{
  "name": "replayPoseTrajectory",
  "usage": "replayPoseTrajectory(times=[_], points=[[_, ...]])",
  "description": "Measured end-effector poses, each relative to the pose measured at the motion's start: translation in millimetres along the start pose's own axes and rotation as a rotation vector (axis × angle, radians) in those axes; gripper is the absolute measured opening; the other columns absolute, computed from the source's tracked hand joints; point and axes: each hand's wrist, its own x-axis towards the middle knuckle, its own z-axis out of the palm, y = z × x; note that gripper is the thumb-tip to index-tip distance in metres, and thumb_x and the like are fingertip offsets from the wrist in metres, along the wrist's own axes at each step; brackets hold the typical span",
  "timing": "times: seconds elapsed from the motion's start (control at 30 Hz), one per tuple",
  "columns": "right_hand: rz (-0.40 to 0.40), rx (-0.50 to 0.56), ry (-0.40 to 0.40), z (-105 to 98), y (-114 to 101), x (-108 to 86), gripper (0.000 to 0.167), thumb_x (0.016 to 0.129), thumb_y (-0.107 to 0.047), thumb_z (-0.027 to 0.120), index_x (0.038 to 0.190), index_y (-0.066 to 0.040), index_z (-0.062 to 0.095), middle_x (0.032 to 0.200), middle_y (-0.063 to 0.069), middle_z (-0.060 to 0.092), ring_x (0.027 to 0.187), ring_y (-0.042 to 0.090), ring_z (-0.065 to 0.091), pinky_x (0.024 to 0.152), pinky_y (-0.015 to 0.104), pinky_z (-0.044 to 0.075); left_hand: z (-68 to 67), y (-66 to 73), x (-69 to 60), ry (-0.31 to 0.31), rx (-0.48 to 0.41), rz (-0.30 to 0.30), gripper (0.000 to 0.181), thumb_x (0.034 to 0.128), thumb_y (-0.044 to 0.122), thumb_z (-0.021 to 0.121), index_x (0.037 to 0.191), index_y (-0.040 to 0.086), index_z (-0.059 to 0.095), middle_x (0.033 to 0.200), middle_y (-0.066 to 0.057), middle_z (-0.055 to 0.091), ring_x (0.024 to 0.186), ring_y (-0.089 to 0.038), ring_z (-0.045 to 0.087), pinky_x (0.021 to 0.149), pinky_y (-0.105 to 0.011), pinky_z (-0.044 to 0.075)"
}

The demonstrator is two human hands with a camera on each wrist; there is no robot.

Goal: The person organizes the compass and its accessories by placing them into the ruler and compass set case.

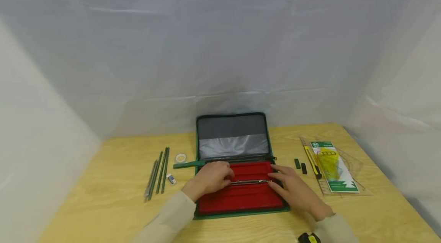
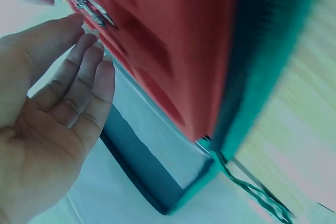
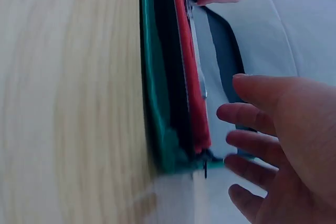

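A green zip case lies unfolded on the table, with a grey inside lid and a red padded panel. Across the red panel lies a slim metal instrument that looks like a drawing compass. My left hand hovers over the panel at the instrument's left end. Its fingers are loosely bent, and in the left wrist view the fingertips show nothing pinched between them. By the case's right edge my right hand has its fingers spread near the instrument's other end, holding nothing.
Left of the case lie several green pencils, a white ring and an eraser. To the right are two small dark blocks, a yellow cutter and clear set squares under a green-white packet. A tape measure sits in front.
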Motion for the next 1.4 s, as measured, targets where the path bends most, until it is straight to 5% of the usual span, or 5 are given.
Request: replayPoseTrajectory(times=[0.23, 0.43, 0.8, 1.2, 1.4], points=[[-0.072, -0.03, -0.058, 3, -16, 0.6, 0.036, 0.098, -0.032, 0.056, 0.125, -0.009, 0.062, 0.131, 0.005, 0.054, 0.122, 0.027, 0.046, 0.1, 0.048, 0.038, 3.7, 4.9, -16.3, 0.025, 0.059, 0.025, 0.017, 0.0883, 0.02, 0.07, 0.104, 0.015, 0.073, 0.096, 0.003, 0.06, 0.089, -0.014, 0.057, 0.073, -0.028, 0.05], [-0.098, -0.054, -0.109, 4, -25, -2.2, 0.041, 0.098, -0.033, 0.054, 0.131, -0.008, 0.058, 0.135, 0.006, 0.052, 0.125, 0.027, 0.045, 0.099, 0.047, 0.039, 7.5, 17.7, -28.0, -0.028, 0.107, 0.058, 0.027, 0.0898, 0.023, 0.068, 0.115, 0.012, 0.069, 0.118, 0.002, 0.062, 0.106, -0.015, 0.057, 0.085, -0.028, 0.048], [-0.066, -0.119, -0.195, 10, -31, -9.9, 0.052, 0.097, -0.037, 0.055, 0.139, -0.007, 0.049, 0.145, 0.007, 0.042, 0.134, 0.028, 0.036, 0.104, 0.048, 0.033, 19.6, 31.3, -38.1, -0.044, 0.17, 0.036, 0.045, 0.0918, 0.027, 0.063, 0.133, 0.012, 0.056, 0.134, -0.004, 0.054, 0.124, -0.018, 0.049, 0.096, -0.035, 0.043], [-0.077, -0.119, -0.221, 12, -35, -6.1, 0.057, 0.097, -0.042, 0.052, 0.14, -0.005, 0.047, 0.148, 0.008, 0.037, 0.137, 0.029, 0.031, 0.106, 0.048, 0.029, 20.2, 34.2, -27.7, 0.153, 0.131, -0.058, 0.014, 0.0833, 0.006, 0.067, 0.096, 0.011, 0.07, 0.083, 0.0, 0.068, 0.073, -0.015, 0.059, 0.061, -0.028, 0.05], [-0.087, -0.141, -0.213, 15, -39, -7.5, 0.058, 0.098, -0.043, 0.05, 0.142, -0.006, 0.045, 0.149, 0.007, 0.036, 0.138, 0.028, 0.03, 0.108, 0.048, 0.027, 22.4, 34.3, -25.3, 0.208, 0.118, -0.084, 0.013, 0.0777, 0.002, 0.07, 0.087, 0.011, 0.072, 0.076, 0.0, 0.063, 0.069, -0.016, 0.058, 0.059, -0.028, 0.049]])
